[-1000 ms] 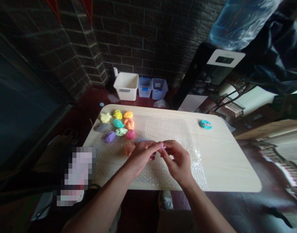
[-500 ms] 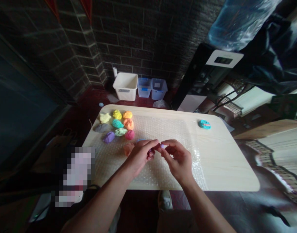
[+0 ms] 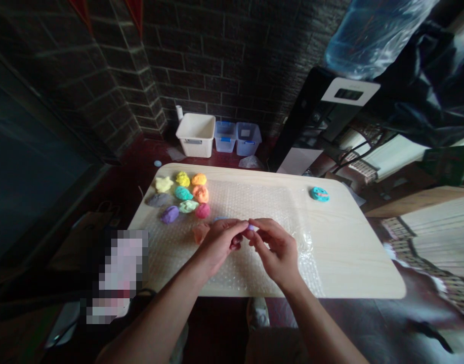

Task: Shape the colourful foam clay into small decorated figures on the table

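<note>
A small lump of light purple modelling clay (image 3: 251, 227) is pinched between the fingertips of both hands, above the bubble wrap (image 3: 250, 197). My left hand (image 3: 224, 241) closes on it from the left, and my right hand (image 3: 276, 248) from the right with thumb and forefinger. Beside the left hand lies a peach clay lump (image 3: 200, 233); a bit of blue clay (image 3: 218, 219) is mostly hidden behind that hand. Farther left sit several coloured lumps, among them purple clay (image 3: 170, 215), crimson clay (image 3: 202, 210) and teal clay (image 3: 183, 193).
A round turquoise clay piece (image 3: 320, 194) with a pink stripe lies at the table's (image 3: 353, 253) far right. Beyond the table, a white basket (image 3: 197, 144) and two clear bins (image 3: 248, 141) stand by the brick wall. A water dispenser (image 3: 302, 121) is behind, to the right.
Both hands keep pinching the purple clay. The right hand has shifted slightly left, and its fingertips are closer to the left hand's. The lumps on the table have not moved.
</note>
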The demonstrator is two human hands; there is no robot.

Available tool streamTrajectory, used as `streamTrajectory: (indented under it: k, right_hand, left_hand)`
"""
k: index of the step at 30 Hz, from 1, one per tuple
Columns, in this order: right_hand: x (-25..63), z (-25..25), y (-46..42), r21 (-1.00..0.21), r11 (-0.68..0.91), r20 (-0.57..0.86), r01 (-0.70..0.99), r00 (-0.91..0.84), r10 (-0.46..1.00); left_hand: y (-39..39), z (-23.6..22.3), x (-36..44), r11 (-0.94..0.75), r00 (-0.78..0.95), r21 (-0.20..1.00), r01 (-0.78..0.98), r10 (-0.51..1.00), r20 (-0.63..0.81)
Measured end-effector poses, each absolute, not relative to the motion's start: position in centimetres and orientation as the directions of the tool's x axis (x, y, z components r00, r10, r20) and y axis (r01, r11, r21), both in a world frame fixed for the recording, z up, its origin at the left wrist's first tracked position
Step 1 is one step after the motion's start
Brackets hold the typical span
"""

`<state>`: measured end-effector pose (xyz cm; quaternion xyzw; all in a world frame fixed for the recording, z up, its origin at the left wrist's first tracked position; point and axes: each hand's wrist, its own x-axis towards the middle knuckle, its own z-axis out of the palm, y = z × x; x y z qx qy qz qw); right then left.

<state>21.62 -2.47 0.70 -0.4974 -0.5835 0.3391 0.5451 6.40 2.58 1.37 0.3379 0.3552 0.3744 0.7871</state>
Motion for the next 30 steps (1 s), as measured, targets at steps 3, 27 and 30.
streamTrajectory:
  k: [3,27,30]
  right_hand:
    - [21.7,0.75,-2.49,-0.936,0.277,0.302,0.216,0.088,0.949]
    - [21.56,1.14,-2.55,-0.869,0.308,0.375,0.387,0.109,0.921]
    - [21.61,1.05,-2.52,-0.88,0.3,0.358,0.369,0.1,0.928]
  left_hand:
    - [2.57,1.43,6.44,0.486,0.463,0.804,-0.342,0.832,-0.306]
    - [2.57,1.54,6.44,0.447,0.434,0.846,-0.29,0.85,-0.3]
    - [2.52,1.39,6.46,0.427,0.445,0.861,-0.276,0.851,-0.279]
